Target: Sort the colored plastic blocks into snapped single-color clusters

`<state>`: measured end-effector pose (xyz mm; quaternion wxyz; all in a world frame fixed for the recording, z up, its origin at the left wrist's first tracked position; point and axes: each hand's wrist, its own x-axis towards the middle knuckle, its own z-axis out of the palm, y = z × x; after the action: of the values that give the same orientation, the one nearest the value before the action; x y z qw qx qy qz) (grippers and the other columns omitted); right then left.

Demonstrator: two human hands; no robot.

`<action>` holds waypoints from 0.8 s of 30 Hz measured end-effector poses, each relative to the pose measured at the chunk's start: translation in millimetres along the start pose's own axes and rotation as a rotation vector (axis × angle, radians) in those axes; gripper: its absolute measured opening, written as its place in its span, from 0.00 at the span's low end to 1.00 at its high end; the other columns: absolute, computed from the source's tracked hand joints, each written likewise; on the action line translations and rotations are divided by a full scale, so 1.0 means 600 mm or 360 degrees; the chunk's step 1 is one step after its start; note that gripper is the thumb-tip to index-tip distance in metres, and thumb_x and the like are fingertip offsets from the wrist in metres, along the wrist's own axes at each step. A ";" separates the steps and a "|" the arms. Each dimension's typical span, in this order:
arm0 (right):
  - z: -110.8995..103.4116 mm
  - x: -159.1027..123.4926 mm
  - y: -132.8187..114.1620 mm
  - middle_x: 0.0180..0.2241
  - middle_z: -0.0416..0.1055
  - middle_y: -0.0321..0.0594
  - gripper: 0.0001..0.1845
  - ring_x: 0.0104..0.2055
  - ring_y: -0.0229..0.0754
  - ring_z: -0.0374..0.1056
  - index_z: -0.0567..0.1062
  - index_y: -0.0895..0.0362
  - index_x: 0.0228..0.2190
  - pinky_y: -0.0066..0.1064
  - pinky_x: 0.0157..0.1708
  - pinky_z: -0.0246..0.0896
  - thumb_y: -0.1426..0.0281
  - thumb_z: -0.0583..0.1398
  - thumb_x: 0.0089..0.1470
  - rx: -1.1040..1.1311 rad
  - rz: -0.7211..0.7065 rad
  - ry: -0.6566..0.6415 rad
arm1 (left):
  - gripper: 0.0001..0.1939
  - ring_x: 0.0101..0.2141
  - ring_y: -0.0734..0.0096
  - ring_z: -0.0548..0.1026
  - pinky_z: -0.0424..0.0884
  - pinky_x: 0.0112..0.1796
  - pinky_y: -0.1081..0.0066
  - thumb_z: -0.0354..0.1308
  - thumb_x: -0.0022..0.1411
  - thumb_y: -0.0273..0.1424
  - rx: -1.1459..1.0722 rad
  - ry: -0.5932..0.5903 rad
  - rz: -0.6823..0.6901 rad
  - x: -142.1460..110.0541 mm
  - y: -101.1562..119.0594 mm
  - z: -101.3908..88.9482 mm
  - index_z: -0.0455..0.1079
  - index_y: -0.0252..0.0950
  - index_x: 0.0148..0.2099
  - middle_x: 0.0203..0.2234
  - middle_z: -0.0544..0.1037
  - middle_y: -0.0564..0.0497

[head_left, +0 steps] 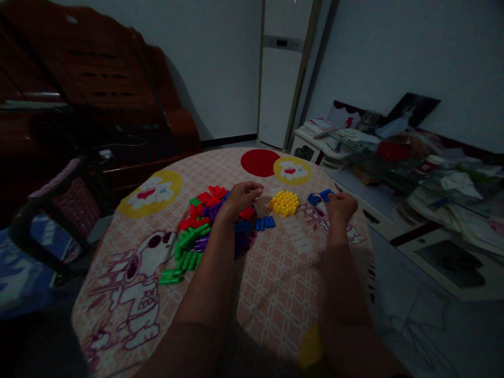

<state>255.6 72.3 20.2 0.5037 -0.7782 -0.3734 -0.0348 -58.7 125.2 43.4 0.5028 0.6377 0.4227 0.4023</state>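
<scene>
My right hand [342,206] is closed at the right side of the table, its fingertips pinched on a blue plastic building piece [325,195]. Another blue piece [314,199] lies close beside it. Above the right part of a heap of colored pieces hovers my left hand [243,198], fingers bent and slightly apart, with nothing visible in them. Between both hands sits a rounded cluster of yellow pieces [284,203]. Blue pieces [265,223] lie just right of the heap. The heap shows red pieces [212,195], green pieces [192,236] and purple pieces [202,243]; my left forearm hides part of it.
A patterned cloth covers the round table [271,294]. A wooden bench [118,79] stands behind at left, with a chair [59,220] nearer. On the right is a low cabinet [378,210] piled with papers and bags. A tall white appliance [281,94] stands at the back.
</scene>
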 end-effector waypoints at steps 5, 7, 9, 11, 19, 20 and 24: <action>0.012 -0.018 0.005 0.30 0.79 0.54 0.07 0.38 0.53 0.74 0.77 0.59 0.25 0.42 0.43 0.67 0.69 0.59 0.45 -0.0355 0.0018 0.0017 | 0.21 0.31 0.71 0.75 0.74 0.35 0.69 0.65 0.51 0.43 0.0030 -0.0013 0.0022 -0.003 0.000 0.004 0.77 0.33 0.41 0.33 0.79 0.49; 0.017 -0.024 0.002 0.33 0.79 0.57 0.10 0.39 0.54 0.74 0.79 0.61 0.28 0.42 0.43 0.66 0.70 0.58 0.48 -0.0418 -0.0020 -0.0052 | 0.20 0.32 0.70 0.75 0.74 0.35 0.69 0.65 0.51 0.42 0.0025 -0.0016 0.0032 -0.005 0.001 0.006 0.77 0.33 0.41 0.32 0.79 0.48; 0.021 -0.026 0.002 0.34 0.78 0.57 0.12 0.39 0.53 0.74 0.79 0.62 0.30 0.40 0.42 0.65 0.68 0.58 0.50 -0.0453 -0.0049 -0.0098 | 0.19 0.32 0.70 0.76 0.74 0.35 0.68 0.65 0.52 0.42 0.0027 -0.0015 0.0025 -0.005 0.002 0.006 0.77 0.33 0.41 0.32 0.79 0.48; 0.022 -0.027 0.003 0.33 0.79 0.56 0.14 0.38 0.52 0.73 0.80 0.61 0.30 0.39 0.41 0.64 0.66 0.57 0.52 -0.0439 -0.0073 -0.0118 | 0.19 0.31 0.70 0.76 0.74 0.35 0.68 0.65 0.52 0.41 0.0045 -0.0021 0.0008 -0.005 0.002 0.002 0.77 0.33 0.41 0.31 0.79 0.49; 0.015 -0.028 -0.001 0.33 0.78 0.58 0.20 0.36 0.52 0.72 0.82 0.63 0.31 0.39 0.39 0.62 0.67 0.53 0.54 -0.0472 -0.0086 -0.0092 | 0.18 0.34 0.63 0.78 0.74 0.37 0.67 0.60 0.53 0.38 0.0578 0.0389 -0.0019 -0.021 -0.010 -0.076 0.78 0.33 0.44 0.34 0.83 0.46; 0.013 -0.028 -0.004 0.34 0.78 0.59 0.20 0.37 0.52 0.72 0.82 0.64 0.31 0.39 0.39 0.62 0.67 0.52 0.54 -0.0483 -0.0083 -0.0082 | 0.18 0.35 0.62 0.79 0.73 0.38 0.67 0.60 0.53 0.36 0.0704 0.0466 -0.0049 -0.025 -0.011 -0.089 0.78 0.33 0.44 0.35 0.83 0.46; 0.005 -0.030 -0.017 0.34 0.78 0.58 0.20 0.37 0.53 0.71 0.81 0.63 0.32 0.39 0.39 0.61 0.67 0.51 0.55 -0.0433 -0.0071 -0.0004 | 0.16 0.39 0.61 0.79 0.73 0.43 0.66 0.58 0.55 0.32 0.1069 0.0689 -0.0151 -0.033 -0.016 -0.120 0.79 0.34 0.45 0.39 0.84 0.46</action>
<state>235.2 67.1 18.5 0.3922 -0.8309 -0.3831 -0.0952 -134.0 129.4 44.6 0.1837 0.6469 0.6557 0.3433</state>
